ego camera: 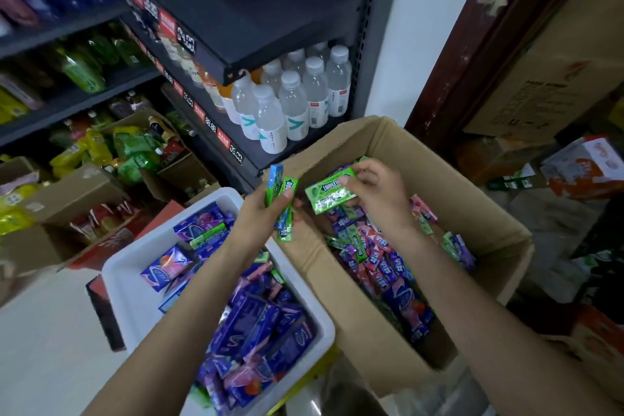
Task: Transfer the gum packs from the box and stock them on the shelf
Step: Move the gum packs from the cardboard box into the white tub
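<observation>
gum packs [378, 256] fill the open cardboard box [398, 145] on the right; more, mostly purple, sit in the white bin [135, 287] beside it on the left. right hand [378, 192] over the box, fingers curled round a flat green pack [329, 191]. left hand [260, 216] between bin and box, fingers clamped on a few slim green and blue packs [282, 199] held upright. dark shelf [236, 145] behind holds clear water bottles [293, 101] and red price tags.
</observation>
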Demonstrator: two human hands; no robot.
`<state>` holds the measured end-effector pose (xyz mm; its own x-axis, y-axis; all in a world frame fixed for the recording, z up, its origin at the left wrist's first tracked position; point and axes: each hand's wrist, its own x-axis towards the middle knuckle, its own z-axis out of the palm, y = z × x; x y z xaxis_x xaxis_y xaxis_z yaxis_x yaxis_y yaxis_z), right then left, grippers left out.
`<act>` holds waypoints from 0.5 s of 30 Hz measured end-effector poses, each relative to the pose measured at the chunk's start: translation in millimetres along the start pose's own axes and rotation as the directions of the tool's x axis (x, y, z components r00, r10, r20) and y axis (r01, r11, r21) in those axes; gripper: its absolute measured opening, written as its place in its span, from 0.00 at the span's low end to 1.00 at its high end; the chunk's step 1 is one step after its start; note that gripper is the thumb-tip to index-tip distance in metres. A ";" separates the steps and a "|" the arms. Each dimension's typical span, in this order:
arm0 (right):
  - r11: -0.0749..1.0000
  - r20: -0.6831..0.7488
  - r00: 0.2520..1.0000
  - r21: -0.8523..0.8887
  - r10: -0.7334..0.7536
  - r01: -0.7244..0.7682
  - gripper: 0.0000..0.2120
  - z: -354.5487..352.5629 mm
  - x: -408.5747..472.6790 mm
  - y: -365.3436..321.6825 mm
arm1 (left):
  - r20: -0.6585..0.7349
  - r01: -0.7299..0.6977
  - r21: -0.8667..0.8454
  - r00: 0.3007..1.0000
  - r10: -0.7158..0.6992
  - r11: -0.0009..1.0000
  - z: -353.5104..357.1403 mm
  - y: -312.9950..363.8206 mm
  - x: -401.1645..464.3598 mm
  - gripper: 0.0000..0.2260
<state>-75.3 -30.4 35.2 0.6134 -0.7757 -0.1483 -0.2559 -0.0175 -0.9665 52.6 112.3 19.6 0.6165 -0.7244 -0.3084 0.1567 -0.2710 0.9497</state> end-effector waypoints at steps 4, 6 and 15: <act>0.989 0.092 0.995 -0.143 -0.027 0.040 0.10 71.6 -22.5 3.3 | -0.011 -0.057 0.353 0.998 0.065 0.934 -67.6 -23.8 -12.3 0.04; 0.972 0.106 0.994 -0.229 -0.031 0.055 0.10 113.7 -32.7 14.5 | 0.017 -0.060 0.557 0.998 0.061 0.828 -101.8 -42.4 -12.1 0.06; 0.872 -0.014 0.982 -0.458 0.188 -0.173 0.14 206.5 -62.8 69.6 | 0.164 -0.082 0.821 0.982 -0.096 0.565 -170.7 -96.2 -1.5 0.22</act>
<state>22.7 147.3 -65.9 0.5440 -0.7737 -0.3247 -0.6718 -0.1696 -0.7211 168.3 247.6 -62.1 0.4637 -0.7890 -0.4031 -0.5952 -0.6144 0.5179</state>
